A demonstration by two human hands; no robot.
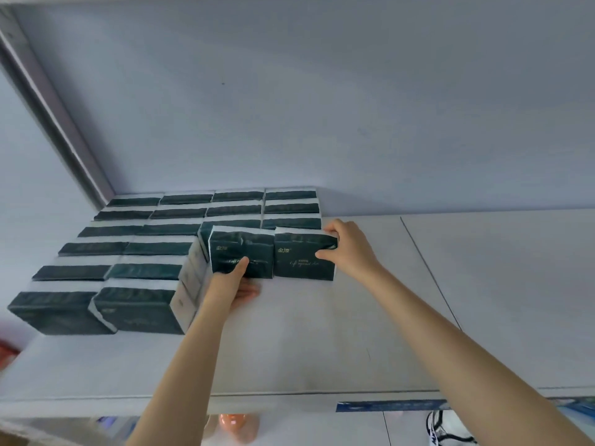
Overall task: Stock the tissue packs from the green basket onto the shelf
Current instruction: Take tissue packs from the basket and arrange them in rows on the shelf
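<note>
Dark green tissue packs with white edges stand in rows on the white shelf [322, 333], filling its left part back to the wall. My left hand [236, 280] grips the front of one pack [254, 249] at the head of the third row. My right hand [349, 244] holds the right end of another pack [302, 257] beside it, resting on the shelf in front of the fourth row. The green basket is out of view.
The shelf's right half [483, 284] lies bare past a seam line. A grey upright post [54, 114] bounds the left side. Below the front edge a blue price strip [389, 405] and orange items [238, 426] show.
</note>
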